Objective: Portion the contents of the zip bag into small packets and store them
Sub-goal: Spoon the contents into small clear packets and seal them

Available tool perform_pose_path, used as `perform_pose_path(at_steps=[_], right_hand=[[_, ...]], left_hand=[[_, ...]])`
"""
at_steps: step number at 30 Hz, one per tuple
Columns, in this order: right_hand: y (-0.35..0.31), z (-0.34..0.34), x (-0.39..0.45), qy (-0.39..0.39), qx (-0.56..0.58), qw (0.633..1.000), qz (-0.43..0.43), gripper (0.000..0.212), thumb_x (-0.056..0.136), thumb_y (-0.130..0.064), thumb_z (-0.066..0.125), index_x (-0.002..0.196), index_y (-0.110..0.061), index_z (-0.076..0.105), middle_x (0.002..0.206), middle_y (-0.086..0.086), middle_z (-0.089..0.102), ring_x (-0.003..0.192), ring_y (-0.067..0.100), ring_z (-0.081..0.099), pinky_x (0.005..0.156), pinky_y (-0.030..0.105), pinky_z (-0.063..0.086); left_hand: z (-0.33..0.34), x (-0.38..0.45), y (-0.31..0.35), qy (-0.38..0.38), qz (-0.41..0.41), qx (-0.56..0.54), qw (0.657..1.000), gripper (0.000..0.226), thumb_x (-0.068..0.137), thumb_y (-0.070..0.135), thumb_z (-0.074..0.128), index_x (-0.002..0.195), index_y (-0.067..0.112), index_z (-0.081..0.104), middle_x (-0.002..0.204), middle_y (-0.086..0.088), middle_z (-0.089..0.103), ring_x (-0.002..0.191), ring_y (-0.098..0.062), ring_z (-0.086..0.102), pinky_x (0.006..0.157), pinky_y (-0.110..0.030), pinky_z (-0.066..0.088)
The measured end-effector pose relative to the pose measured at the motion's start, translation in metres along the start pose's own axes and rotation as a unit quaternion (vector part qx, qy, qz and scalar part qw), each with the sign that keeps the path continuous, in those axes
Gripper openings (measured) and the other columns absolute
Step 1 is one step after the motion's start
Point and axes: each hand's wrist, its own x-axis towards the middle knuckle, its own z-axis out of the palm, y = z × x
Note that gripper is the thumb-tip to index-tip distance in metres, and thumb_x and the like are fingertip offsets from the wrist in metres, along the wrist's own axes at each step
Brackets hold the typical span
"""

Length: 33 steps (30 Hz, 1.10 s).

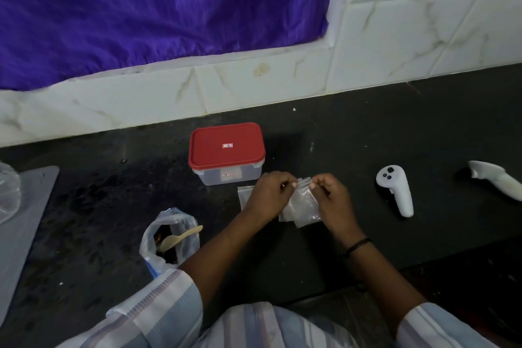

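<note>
My left hand (268, 192) and my right hand (330, 198) both pinch the top edge of a small clear packet (303, 200), held just above the dark counter (367, 135). More small clear packets (245, 196) lie flat under and beside my hands. The open zip bag (166, 237) with dark contents sits at the lower left, and a wooden spoon (180, 237) rests in its mouth. A clear storage box with a red lid (226, 147) stands shut just behind my hands.
Two white handheld controllers lie to the right, one (395, 189) near my right hand and another (494, 179) at the frame's edge. A grey board (25, 220) with crumpled clear plastic (8, 192) lies at far left. A tiled wall and purple cloth stand behind.
</note>
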Motion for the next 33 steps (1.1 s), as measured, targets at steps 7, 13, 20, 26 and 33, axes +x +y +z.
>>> perform_pose_path(at_steps=[7,13,20,26,33], right_hand=[[-0.051,0.031,-0.016,0.066,-0.175,0.972,-0.142,0.011,0.092,-0.022,0.064,0.089,-0.026,0.054,0.091,-0.015,0.051,0.083,0.003,0.050,0.072,0.022,0.047],[-0.101,0.072,-0.028,-0.043,0.035,0.998,-0.014,0.014,0.094,-0.029,0.063,0.089,-0.017,0.060,0.081,-0.003,0.065,0.074,0.006,0.062,0.065,0.016,0.049],[-0.120,0.108,-0.027,-0.135,0.106,0.983,0.068,0.011,0.095,-0.018,0.060,0.090,-0.010,0.065,0.080,0.002,0.071,0.070,0.007,0.067,0.062,0.020,0.050],[-0.136,0.135,-0.035,-0.192,0.110,0.972,0.075,0.021,0.093,-0.030,0.065,0.092,-0.009,0.065,0.085,0.007,0.073,0.076,0.013,0.069,0.063,0.025,0.054],[-0.149,0.156,-0.037,-0.243,0.154,0.952,0.102,0.013,0.094,-0.022,0.065,0.088,-0.011,0.067,0.084,0.009,0.071,0.075,0.015,0.067,0.065,0.029,0.053]], left_hand=[[-0.045,-0.016,0.008,0.044,-0.112,-0.059,0.991,0.011,0.094,0.016,0.063,0.091,0.018,0.074,0.091,0.005,0.073,0.084,-0.004,0.066,0.074,-0.021,0.052],[-0.092,-0.040,0.003,0.015,-0.273,-0.330,0.903,0.010,0.089,0.018,0.071,0.091,0.009,0.073,0.078,-0.002,0.071,0.071,-0.011,0.064,0.060,-0.024,0.052],[-0.137,-0.066,-0.019,0.012,-0.337,-0.440,0.832,0.005,0.089,0.012,0.070,0.090,0.008,0.072,0.085,-0.012,0.068,0.074,-0.020,0.065,0.061,-0.030,0.059],[-0.158,-0.083,-0.034,0.015,-0.304,-0.388,0.870,0.021,0.089,0.008,0.071,0.105,-0.004,0.069,0.080,-0.012,0.071,0.078,-0.023,0.071,0.071,-0.037,0.062],[-0.174,-0.099,-0.049,0.050,-0.317,-0.407,0.855,0.019,0.088,0.006,0.072,0.104,-0.003,0.071,0.079,-0.008,0.070,0.068,-0.012,0.067,0.061,-0.032,0.061]])
